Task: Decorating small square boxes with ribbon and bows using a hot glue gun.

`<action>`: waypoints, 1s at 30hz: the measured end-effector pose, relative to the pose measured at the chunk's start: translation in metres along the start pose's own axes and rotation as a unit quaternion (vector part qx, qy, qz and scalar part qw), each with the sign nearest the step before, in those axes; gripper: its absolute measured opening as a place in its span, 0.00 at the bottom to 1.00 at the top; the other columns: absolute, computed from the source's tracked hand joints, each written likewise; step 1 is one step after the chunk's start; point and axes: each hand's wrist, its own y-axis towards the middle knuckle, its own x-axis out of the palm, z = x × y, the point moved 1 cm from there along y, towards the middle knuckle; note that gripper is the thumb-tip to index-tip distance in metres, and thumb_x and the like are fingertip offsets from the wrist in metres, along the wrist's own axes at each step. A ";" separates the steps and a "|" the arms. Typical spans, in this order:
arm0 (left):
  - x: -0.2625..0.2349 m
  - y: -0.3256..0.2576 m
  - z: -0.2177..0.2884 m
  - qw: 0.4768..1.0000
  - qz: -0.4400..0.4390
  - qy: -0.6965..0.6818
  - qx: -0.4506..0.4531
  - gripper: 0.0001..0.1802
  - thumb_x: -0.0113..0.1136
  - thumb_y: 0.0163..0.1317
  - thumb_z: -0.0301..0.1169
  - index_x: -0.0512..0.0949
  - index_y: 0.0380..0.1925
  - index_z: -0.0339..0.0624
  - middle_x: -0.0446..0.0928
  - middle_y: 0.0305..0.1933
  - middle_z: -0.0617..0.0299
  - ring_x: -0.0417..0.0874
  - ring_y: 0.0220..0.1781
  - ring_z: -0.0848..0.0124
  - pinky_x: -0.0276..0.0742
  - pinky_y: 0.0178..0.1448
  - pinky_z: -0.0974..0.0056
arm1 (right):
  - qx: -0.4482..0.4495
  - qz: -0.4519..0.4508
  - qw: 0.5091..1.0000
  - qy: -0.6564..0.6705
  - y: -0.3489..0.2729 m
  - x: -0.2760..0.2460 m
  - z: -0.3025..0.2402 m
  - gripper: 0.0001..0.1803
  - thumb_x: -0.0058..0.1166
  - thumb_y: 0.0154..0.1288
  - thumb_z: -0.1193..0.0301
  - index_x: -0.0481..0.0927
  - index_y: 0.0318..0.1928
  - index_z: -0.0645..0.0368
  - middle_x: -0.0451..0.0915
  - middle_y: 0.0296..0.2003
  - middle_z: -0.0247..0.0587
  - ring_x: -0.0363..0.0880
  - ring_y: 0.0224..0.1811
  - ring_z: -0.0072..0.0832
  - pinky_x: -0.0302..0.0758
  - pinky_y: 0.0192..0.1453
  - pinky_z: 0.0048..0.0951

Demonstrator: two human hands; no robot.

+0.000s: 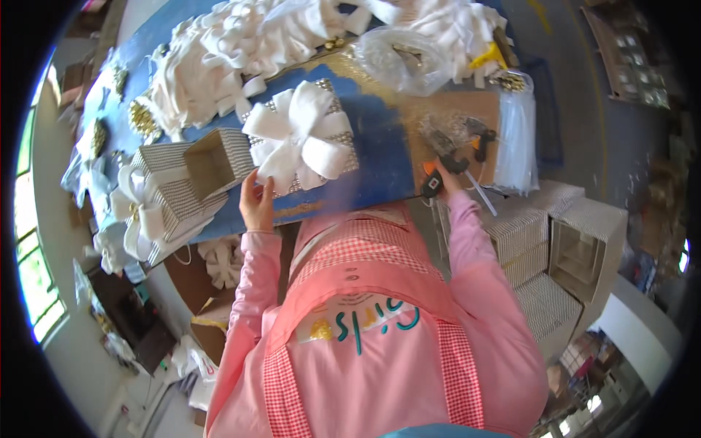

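Observation:
A square box lid with a glittery, beaded-looking pattern lies on the table in front of me, topped by a big white fabric bow. My left hand is at its near left corner, fingers apart and slightly bent; whether the fingertips touch the lid cannot be made out. At the right, my right hand is closed around a black and orange hot glue gun. A white glue stick sticks out toward me from it. Beyond it, a second glue gun rests on a brown board.
White bows and fabric pieces are heaped along the far side of the blue table. A clear plastic bag lies there too. Striped open boxes stand at the left, more striped boxes at the right. Glue sticks lie at the right edge.

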 end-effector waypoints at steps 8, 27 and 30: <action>0.006 0.001 -0.004 0.995 0.075 0.054 0.028 0.18 0.60 0.58 0.28 0.74 0.49 0.42 0.76 0.36 0.65 0.74 0.32 0.80 0.71 0.36 0.74 | -0.061 -0.036 0.796 -0.601 -0.013 -0.021 -0.055 0.30 0.49 0.57 0.44 0.82 0.34 0.61 0.82 0.28 0.47 0.81 0.32 0.40 0.76 0.38 0.38; 0.011 -0.135 0.019 0.974 0.211 -0.050 -0.069 0.16 0.52 0.65 0.31 0.70 0.52 0.40 0.77 0.40 0.61 0.76 0.34 0.79 0.74 0.39 0.76 | -0.465 0.015 0.700 -0.542 0.123 0.195 -0.236 0.17 0.52 0.55 0.66 0.78 0.47 0.43 0.79 0.44 0.42 0.77 0.45 0.42 0.73 0.50 0.40; 0.021 -0.146 0.026 0.971 0.221 -0.032 -0.086 0.16 0.52 0.65 0.31 0.70 0.52 0.41 0.77 0.39 0.63 0.77 0.33 0.80 0.74 0.38 0.76 | -0.464 -0.036 0.605 -0.646 0.103 0.206 -0.231 0.33 0.61 0.47 0.62 0.68 0.57 0.38 0.69 0.53 0.38 0.73 0.53 0.41 0.69 0.56 0.42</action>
